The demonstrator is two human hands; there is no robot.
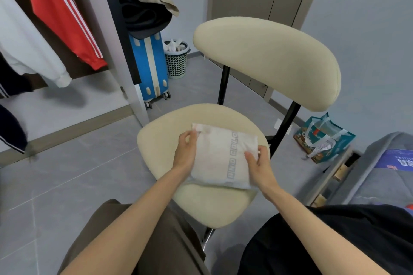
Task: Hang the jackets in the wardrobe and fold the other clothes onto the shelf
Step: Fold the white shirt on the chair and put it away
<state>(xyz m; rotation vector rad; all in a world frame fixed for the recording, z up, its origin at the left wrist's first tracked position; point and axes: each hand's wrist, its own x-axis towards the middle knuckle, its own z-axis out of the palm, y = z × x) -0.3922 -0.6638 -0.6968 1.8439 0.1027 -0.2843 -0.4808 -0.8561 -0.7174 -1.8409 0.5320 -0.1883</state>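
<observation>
While the folded white garment lies flat on the chair seat, head view: left hand grips its left edge, right hand pinches its right edge, bundle between them, long axis running away from the body. The wardrobe sits left of the grip, left hand nearer.

Forearms outstretched, left hand and right hand curled on folded garment

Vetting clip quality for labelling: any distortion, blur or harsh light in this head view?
Head view: wide-angle distortion tilts the wardrobe post; light is soft and even; folded white garment, left hand and right hand sharp; dark sleeve at left edge smeared.
</observation>
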